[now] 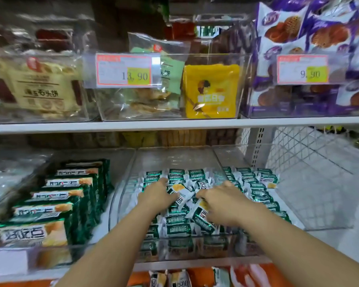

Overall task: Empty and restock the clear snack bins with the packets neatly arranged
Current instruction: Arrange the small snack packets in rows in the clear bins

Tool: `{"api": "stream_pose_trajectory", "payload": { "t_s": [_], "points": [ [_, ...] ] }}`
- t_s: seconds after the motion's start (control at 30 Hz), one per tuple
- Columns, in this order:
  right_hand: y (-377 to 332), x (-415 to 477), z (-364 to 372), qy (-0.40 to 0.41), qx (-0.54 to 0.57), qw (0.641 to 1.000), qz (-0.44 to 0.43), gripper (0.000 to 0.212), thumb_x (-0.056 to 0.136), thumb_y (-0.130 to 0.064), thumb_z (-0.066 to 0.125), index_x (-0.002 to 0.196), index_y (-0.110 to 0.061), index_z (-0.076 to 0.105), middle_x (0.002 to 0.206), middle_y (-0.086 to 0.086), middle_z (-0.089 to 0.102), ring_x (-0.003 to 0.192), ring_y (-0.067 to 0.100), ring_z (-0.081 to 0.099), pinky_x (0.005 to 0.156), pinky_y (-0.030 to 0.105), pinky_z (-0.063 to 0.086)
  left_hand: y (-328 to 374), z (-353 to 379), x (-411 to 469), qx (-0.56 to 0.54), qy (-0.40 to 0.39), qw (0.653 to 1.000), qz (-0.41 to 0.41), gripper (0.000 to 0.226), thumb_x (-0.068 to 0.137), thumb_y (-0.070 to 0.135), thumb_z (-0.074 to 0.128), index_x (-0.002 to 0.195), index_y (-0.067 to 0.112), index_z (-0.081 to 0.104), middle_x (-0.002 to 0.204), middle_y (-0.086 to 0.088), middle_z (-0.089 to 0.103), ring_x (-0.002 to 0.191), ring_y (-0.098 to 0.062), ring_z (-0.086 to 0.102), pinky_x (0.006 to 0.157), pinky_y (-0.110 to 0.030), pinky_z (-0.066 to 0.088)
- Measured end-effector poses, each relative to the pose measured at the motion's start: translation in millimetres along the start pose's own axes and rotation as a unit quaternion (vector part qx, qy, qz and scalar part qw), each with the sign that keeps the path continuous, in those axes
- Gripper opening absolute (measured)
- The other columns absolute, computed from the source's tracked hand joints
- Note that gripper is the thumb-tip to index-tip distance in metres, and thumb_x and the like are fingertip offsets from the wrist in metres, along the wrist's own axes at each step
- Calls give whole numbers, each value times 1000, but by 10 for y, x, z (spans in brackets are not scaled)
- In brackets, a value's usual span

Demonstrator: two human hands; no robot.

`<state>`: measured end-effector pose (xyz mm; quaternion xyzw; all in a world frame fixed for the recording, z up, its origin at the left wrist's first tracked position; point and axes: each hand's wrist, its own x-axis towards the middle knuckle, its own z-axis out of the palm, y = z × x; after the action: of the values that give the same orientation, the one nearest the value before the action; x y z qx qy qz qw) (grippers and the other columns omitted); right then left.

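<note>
Gripping jumbled packets (pixel 179 193) at bin (pixel 174 159) centre, your left hand (pixel 157 196) and right hand (pixel 223 204) look mid-tidy; back-edge rows neat.

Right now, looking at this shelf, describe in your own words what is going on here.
A person has both hands in the clear bin, among small green-and-white packets. The left hand and right hand lie on loose, tilted packets in the middle; whether either grips one is unclear. Packets toward the back and front sit in rows, so the bin looks mostly stocked, with the middle not yet neat.
</note>
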<state>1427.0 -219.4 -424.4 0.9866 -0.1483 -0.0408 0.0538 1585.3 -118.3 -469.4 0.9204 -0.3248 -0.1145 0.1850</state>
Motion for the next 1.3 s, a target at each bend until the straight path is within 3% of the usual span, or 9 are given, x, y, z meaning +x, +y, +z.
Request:
{"api": "stream_pose_trajectory", "payload": {
  "t_s": [0.23, 0.37, 0.6, 0.7, 0.77, 0.87, 1.07, 1.17, 1.3],
  "points": [
    [-1, 5, -66, -42, 56, 997, -14, 59, 76, -41, 75, 128, -32, 47, 122, -1, 51, 116, 21, 46, 100, 36, 30, 30, -10, -72, -132, -31, 990, 45, 32, 82, 38, 73, 92, 22, 47, 98, -5, 59, 62, -15, 53, 55, -26, 41],
    [82, -110, -114, -30, 163, 986, -32, 39, 79, -31, 75, 108, -34, 50, 92, -8, 57, 80, 9, 53, 68, 29, 44, 74, -30, -217, -219, 32, 969, 112, 28, 86, 24, 69, 96, 29, 44, 100, 2, 57, 48, -10, 42, 44, -21, 34],
    [181, -168, -226, 120, 479, 868, 46, 34, 75, -25, 79, 100, -29, 56, 85, 0, 64, 66, 9, 62, 66, 25, 50, 52, -211, -406, -454, 12, 886, 93, 69, 67, 43, 83, 126, 30, 49, 108, -1, 67, 97, -8, 63, 87, -30, 53],
    [120, -164, -222, 110, 533, 835, 80, 38, 73, -30, 79, 104, -24, 58, 86, -3, 69, 82, 18, 68, 76, 28, 50, 92, -222, -525, -493, -23, 866, 79, 45, 83, 43, 67, 120, 21, 57, 97, 8, 70, 73, 6, 61, 65, -17, 45],
    [58, -150, -208, 120, 537, 831, 85, 37, 72, -36, 78, 101, -24, 60, 81, -6, 68, 80, 14, 67, 77, 28, 49, 107, -193, -585, -501, -59, 860, 72, 57, 79, 55, 62, 125, 21, 56, 118, 5, 66, 91, 2, 61, 64, -16, 45],
    [-36, -101, -204, 131, 532, 833, 81, 28, 74, -34, 78, 94, -24, 62, 82, -6, 66, 76, 11, 67, 76, 28, 52, 65, -154, -635, -489, -71, 864, 96, 101, 62, 55, 74, 146, 18, 34, 146, 2, 40, 128, -9, 44, 94, -22, 41],
    [184, 187, -295, 142, 370, 916, 60, 24, 88, -33, 64, 111, -24, 59, 104, -9, 65, 102, 10, 61, 84, 21, 45, -76, -187, -668, -497, 8, 867, 40, 83, 83, 30, 72, 150, 17, 25, 153, -5, 31, 138, -18, 35, 96, -21, 30],
    [226, 380, -206, 5, 148, 989, 25, 62, 86, -31, 68, 141, -24, 40, 129, -2, 58, 122, 17, 52, 109, 36, 35, -126, -155, -663, -506, 49, 861, 12, 81, 85, 30, 70, 151, 17, 23, 154, -7, 30, 139, -18, 34, 102, -26, 32],
    [106, 595, -129, -112, -31, 993, 29, 83, 85, -37, 67, 151, -24, 18, 148, 8, 41, 139, 25, 32, 118, 46, 12, -147, -124, -660, -501, 84, 861, -4, 81, 85, 32, 70, 150, 18, 24, 153, -5, 33, 137, -18, 35, 101, -26, 32]
  ]
}}
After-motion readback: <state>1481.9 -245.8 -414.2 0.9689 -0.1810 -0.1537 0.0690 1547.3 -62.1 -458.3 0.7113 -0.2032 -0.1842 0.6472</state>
